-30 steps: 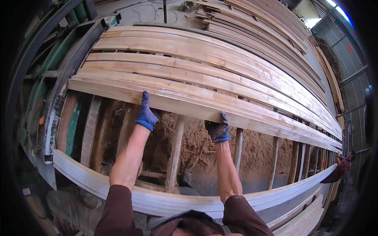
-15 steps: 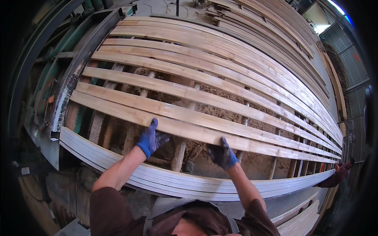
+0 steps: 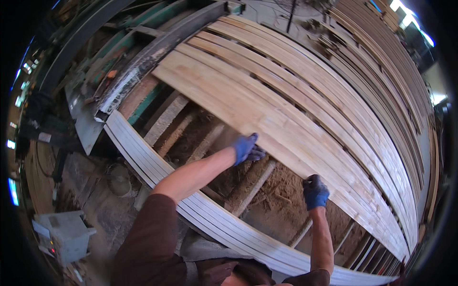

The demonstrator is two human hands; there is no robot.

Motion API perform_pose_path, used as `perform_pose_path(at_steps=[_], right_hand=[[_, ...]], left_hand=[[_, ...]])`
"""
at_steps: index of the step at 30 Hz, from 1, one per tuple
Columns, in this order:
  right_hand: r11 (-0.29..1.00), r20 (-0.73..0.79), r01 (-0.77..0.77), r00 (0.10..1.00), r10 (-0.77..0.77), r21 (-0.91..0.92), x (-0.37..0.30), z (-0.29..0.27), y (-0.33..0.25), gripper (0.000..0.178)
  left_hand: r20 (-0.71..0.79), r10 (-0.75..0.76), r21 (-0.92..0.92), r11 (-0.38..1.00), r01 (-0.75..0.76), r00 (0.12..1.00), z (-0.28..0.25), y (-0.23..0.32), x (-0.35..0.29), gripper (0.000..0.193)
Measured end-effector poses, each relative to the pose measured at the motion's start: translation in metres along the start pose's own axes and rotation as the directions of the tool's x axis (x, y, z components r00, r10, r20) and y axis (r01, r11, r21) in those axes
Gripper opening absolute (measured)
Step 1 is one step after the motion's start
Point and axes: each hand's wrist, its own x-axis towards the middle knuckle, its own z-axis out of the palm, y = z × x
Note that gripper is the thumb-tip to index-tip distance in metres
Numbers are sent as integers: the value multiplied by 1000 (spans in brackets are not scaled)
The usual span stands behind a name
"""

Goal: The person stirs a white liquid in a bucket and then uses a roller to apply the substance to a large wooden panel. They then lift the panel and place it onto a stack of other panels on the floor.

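My left hand (image 3: 246, 148), in a blue glove, is at the near edge of the nearest wooden board (image 3: 279, 150), its thumb up against the edge and its other fingers curled below. Farther right along that edge, my right hand (image 3: 316, 190), in a matching glove, is closed on the board, with its fingertips partly hidden. Several long pale boards lie side by side against the nearest one. Beyond them, more boards (image 3: 296, 78) lie with narrow gaps between.
Round bars (image 3: 255, 187) cross a sawdust-covered bed (image 3: 281, 200) below the boards. White-edged stacked strips (image 3: 148, 164) run along my side. A worn metal beam (image 3: 131, 76) stands at the boards' left end. Lumber stacks (image 3: 381, 52) lie far right; a grey box (image 3: 64, 236) is lower left.
The near boards have slid away from me and closed up against one another, widening the gap to the white-edged strips. Both hands moved with the nearest board. My view has turned.
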Motion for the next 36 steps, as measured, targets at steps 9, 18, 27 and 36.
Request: perform_pose_path(at_steps=[9, 18, 27, 36], right_hand=[[986, -18, -116, 993, 114, -118, 53, 17, 24, 9], [778, 838, -315, 252, -484, 544, -175, 77, 15, 46], [994, 995, 63, 53, -88, 84, -60, 77, 70, 30], [503, 825, -662, 514, -236, 556, -124, -75, -60, 32]], left_hand=[[366, 104, 154, 973, -171, 925, 32, 46, -91, 40], [256, -313, 477, 864, 162, 914, -135, -138, -342, 35], [194, 151, -50, 988, -144, 969, -82, -154, -227, 33], [58, 624, 782, 457, -424, 779, -63, -136, -158, 23]])
